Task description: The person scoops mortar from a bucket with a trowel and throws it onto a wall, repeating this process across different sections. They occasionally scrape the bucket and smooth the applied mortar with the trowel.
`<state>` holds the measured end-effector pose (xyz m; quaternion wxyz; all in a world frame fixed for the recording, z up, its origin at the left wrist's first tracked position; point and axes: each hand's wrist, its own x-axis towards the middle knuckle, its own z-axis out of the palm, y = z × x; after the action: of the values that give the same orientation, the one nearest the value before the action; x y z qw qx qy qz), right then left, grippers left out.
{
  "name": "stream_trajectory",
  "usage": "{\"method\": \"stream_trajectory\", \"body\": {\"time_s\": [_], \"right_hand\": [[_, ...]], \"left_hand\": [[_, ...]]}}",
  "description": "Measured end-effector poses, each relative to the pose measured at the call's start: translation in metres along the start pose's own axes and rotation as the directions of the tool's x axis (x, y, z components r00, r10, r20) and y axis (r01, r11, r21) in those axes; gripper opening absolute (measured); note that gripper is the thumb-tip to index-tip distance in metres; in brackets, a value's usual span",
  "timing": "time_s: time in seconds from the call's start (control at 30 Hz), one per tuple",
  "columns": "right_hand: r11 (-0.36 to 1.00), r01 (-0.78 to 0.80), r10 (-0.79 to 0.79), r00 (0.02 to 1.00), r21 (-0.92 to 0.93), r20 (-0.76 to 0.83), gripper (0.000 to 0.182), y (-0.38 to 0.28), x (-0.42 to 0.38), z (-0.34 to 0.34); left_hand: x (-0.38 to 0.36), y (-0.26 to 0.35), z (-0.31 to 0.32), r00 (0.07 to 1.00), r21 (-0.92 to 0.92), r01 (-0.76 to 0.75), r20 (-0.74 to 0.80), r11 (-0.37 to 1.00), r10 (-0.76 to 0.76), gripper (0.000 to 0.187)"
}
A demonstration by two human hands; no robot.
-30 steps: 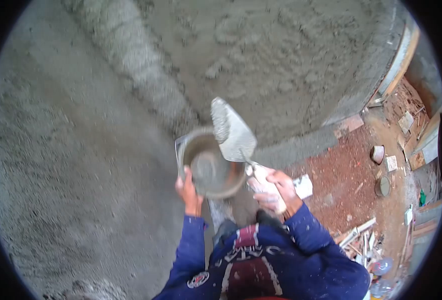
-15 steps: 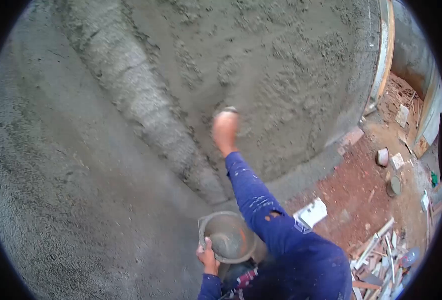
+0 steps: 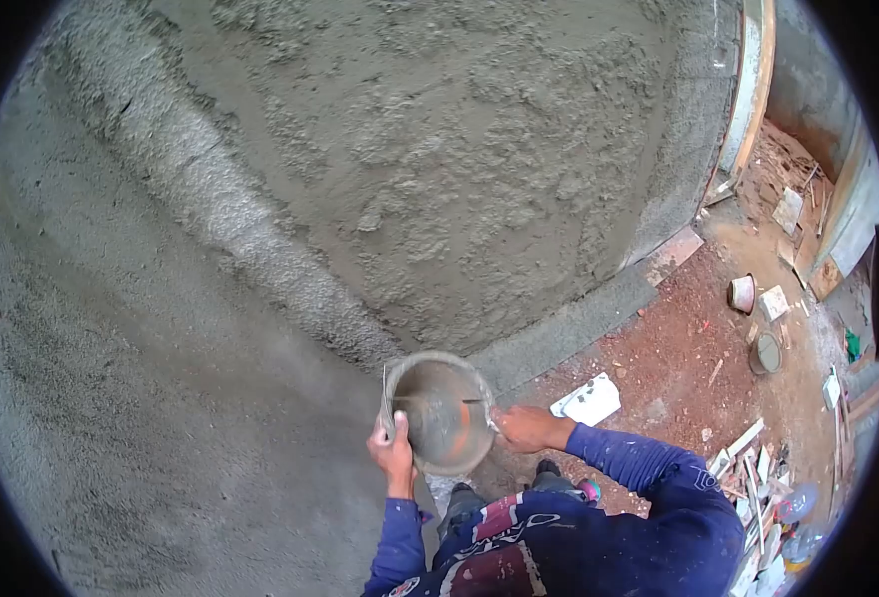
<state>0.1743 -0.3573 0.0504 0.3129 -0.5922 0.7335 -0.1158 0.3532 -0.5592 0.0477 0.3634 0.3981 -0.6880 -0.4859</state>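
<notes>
A mortar-smeared bucket [image 3: 438, 359] is tilted so that its mouth faces me, with a thin grey film and an orange patch inside. My left hand [image 3: 395, 456] grips its left rim, thumb over the edge. At the opposite rim is my right hand [image 3: 529, 429], its fingers closed; whatever they hold is mostly hidden, though a thin dark edge shows inside the bucket nearby. Above the bucket rises a wall of rough wet mortar [image 3: 479, 169]. A paler raised strip [image 3: 230, 204] divides it from the smoother grey wall [image 3: 161, 398] at left.
Reddish rubble ground [image 3: 659, 368] lies to the right, with a white block [image 3: 589, 400] near my right arm. Farther off stand two small buckets, one pinkish [image 3: 741, 294] and one grey [image 3: 765, 353]. Scrap wood [image 3: 755, 488] is heaped at lower right. A wooden board [image 3: 748, 109] edges the wall.
My right hand has come down from the mortared wall to the bucket's right rim. The bucket, still in my left hand, sits slightly higher in view, and the view has shifted.
</notes>
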Motion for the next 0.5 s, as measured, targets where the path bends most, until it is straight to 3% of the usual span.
{"method": "stream_trajectory", "body": {"time_s": [0.03, 0.07, 0.17, 0.2, 0.23, 0.3, 0.33, 0.37, 0.43, 0.47, 0.5], "right_hand": [[0.999, 0.002, 0.002, 0.995, 0.039, -0.104, 0.053, 0.001, -0.011, -0.003], [0.997, 0.009, 0.007, 0.979, 0.078, -0.205, 0.051, 0.003, -0.022, -0.007], [0.984, -0.077, 0.11, 0.973, 0.163, -0.203, 0.048, 0.019, -0.062, -0.022], [0.988, -0.105, 0.125, 0.977, 0.115, -0.174, 0.045, 0.029, -0.065, -0.024], [0.987, -0.108, 0.128, 0.977, 0.121, -0.17, 0.045, 0.05, -0.054, 0.0], [0.995, -0.034, 0.021, 0.991, -0.098, -0.131, 0.039, 0.099, -0.016, 0.04], [0.994, -0.111, 0.111, 0.99, 0.001, -0.085, 0.03, 0.051, -0.041, -0.003], [0.994, -0.108, 0.107, 0.99, -0.002, -0.097, 0.03, 0.045, -0.036, 0.002], [0.967, 0.187, -0.137, 0.954, 0.174, -0.266, 0.023, 0.035, -0.028, 0.029], [0.968, 0.174, -0.119, 0.953, 0.182, -0.277, 0.023, 0.025, -0.035, 0.015], [0.569, 0.058, -0.049, 0.998, 0.821, -0.036, 0.017, 0.021, -0.044, -0.006]], "left_hand": [[0.002, 0.014, 0.013, 0.998, 0.053, -0.067, 0.005, 0.996, 0.067, 0.026], [0.007, 0.016, 0.028, 0.995, -0.014, -0.103, 0.001, 0.995, 0.103, 0.031], [0.015, 0.035, 0.06, 0.987, -0.063, -0.149, 0.047, 0.987, 0.152, 0.039], [0.013, 0.046, 0.069, 0.99, -0.059, -0.136, 0.042, 0.989, 0.138, 0.039], [0.01, 0.063, 0.077, 0.973, -0.091, -0.197, 0.107, 0.976, 0.206, 0.039], [0.008, 0.088, 0.094, 0.937, -0.145, -0.283, 0.169, 0.948, 0.305, 0.04], [0.004, 0.097, 0.104, 0.885, -0.105, -0.399, 0.215, 0.911, 0.412, 0.041], [0.002, 0.104, 0.11, 0.821, -0.065, -0.51, 0.262, 0.858, 0.507, 0.042], [-0.002, 0.109, 0.111, 0.823, -0.08, -0.474, 0.313, 0.877, 0.474, 0.044], [-0.005, 0.111, 0.11, 0.822, -0.105, -0.45, 0.339, 0.887, 0.457, 0.044], [-0.006, 0.111, 0.115, 0.816, -0.137, -0.429, 0.364, 0.893, 0.448, 0.044]]}}
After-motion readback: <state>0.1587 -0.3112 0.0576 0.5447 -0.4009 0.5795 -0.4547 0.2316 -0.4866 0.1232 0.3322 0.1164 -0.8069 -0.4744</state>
